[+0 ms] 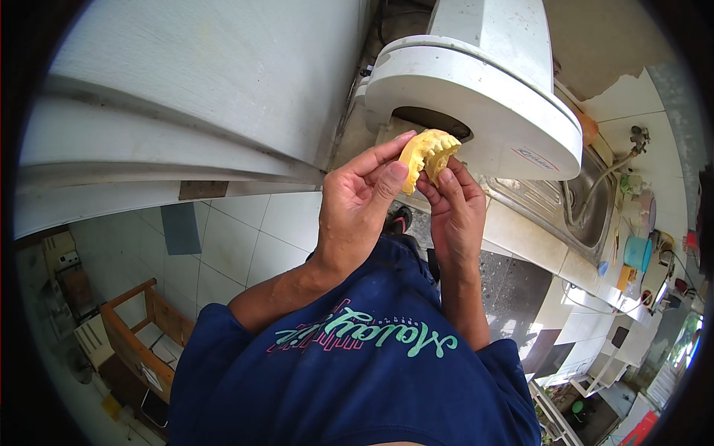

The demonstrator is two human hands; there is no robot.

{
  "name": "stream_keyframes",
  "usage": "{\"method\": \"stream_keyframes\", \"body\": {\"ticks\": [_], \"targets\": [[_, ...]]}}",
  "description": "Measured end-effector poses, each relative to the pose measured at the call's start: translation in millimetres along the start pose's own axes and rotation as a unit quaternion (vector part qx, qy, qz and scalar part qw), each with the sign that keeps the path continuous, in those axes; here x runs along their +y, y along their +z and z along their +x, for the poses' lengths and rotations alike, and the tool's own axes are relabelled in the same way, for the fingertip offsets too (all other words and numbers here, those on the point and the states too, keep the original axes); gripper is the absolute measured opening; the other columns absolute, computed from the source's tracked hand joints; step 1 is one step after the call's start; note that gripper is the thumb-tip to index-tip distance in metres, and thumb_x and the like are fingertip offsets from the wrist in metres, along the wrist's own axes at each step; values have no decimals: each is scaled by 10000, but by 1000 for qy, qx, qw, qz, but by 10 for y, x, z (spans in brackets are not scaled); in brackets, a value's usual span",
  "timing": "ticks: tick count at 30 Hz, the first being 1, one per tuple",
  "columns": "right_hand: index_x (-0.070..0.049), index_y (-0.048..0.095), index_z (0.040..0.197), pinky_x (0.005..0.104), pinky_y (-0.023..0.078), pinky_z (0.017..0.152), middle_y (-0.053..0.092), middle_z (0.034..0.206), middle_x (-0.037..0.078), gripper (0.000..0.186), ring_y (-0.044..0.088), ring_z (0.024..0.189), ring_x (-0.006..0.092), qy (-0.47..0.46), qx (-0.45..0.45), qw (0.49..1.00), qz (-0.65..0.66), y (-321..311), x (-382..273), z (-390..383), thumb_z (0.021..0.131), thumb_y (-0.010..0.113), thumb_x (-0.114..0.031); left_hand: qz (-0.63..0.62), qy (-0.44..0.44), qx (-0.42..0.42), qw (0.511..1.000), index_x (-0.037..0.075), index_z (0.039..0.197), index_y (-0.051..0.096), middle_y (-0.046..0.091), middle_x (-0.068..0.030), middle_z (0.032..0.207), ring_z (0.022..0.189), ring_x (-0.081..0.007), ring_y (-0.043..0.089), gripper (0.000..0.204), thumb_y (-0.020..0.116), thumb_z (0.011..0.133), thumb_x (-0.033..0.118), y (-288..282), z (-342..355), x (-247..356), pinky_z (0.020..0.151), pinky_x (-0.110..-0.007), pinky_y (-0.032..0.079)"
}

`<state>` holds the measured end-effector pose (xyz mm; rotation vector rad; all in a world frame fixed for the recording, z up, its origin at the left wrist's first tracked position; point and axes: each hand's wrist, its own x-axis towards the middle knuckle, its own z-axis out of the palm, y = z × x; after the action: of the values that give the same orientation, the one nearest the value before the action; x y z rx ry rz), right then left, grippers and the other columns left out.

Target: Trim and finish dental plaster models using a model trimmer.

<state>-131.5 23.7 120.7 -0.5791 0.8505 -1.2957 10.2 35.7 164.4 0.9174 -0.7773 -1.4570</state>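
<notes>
A yellow plaster dental cast (424, 151), horseshoe-shaped with a row of teeth along its edge, is held up in front of my chest. My left hand (361, 189) pinches its left end between thumb and fingers. On the other end, my right hand (455, 204) is closed with thumb and fingertips. Just beyond the cast stands a white machine (476, 85) with a rounded housing. The dark opening (428, 121) in its front lies right behind the cast, which partly covers it. Whether the cast touches the housing I cannot tell.
A tall pale cabinet-like panel (208, 67) rises at the left. To the right, a steel sink (595, 215) with a tap (638, 139) is set in the counter. Farther right sits a light-blue container (637, 253). A wooden frame (141, 334) stands on the tiled floor (230, 245) at lower left.
</notes>
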Motion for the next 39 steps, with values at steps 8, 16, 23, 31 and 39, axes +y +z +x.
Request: {"method": "stream_keyframes", "body": {"ticks": [8,16,23,31,39], "targets": [[89,539,1215,321,505,905,639,1109,141,372,626,1001,181,-27,0,998,-55,6,-64,19,910,621,-109,47,13,-7,999,-72,1248,523,641,-137,1121,990,-108,602,366,577,954,139,-53,44,53,862,-217,477],[88,530,1227,313,493,914,636,1125,160,374,631,998,191,-51,0,993,-103,7,-128,15,905,618,-82,90,16,-17,996,-40,1177,553,642,-118,1090,996,-111,602,318,634,918,127,-71,115,62,868,-230,482],[83,533,1233,307,497,903,634,1128,161,364,624,1003,187,-72,-8,992,-99,15,-177,16,897,610,-37,97,45,-28,994,-36,1156,554,619,-117,1128,1023,-132,599,320,654,904,135,-21,113,72,908,-253,478],[86,544,1222,298,495,898,632,1126,157,360,619,997,176,-86,4,986,-141,-38,-202,60,885,615,-19,149,3,-47,988,-21,1075,567,635,-94,1049,978,-137,612,302,694,878,170,-128,233,54,886,-274,495],[90,536,1222,291,490,901,636,1119,154,353,613,1017,171,-74,-23,993,-88,-13,-201,22,891,597,-13,143,47,-35,988,-14,1044,597,657,-98,1010,927,-138,642,257,717,846,96,-24,175,100,864,-278,519]]}}
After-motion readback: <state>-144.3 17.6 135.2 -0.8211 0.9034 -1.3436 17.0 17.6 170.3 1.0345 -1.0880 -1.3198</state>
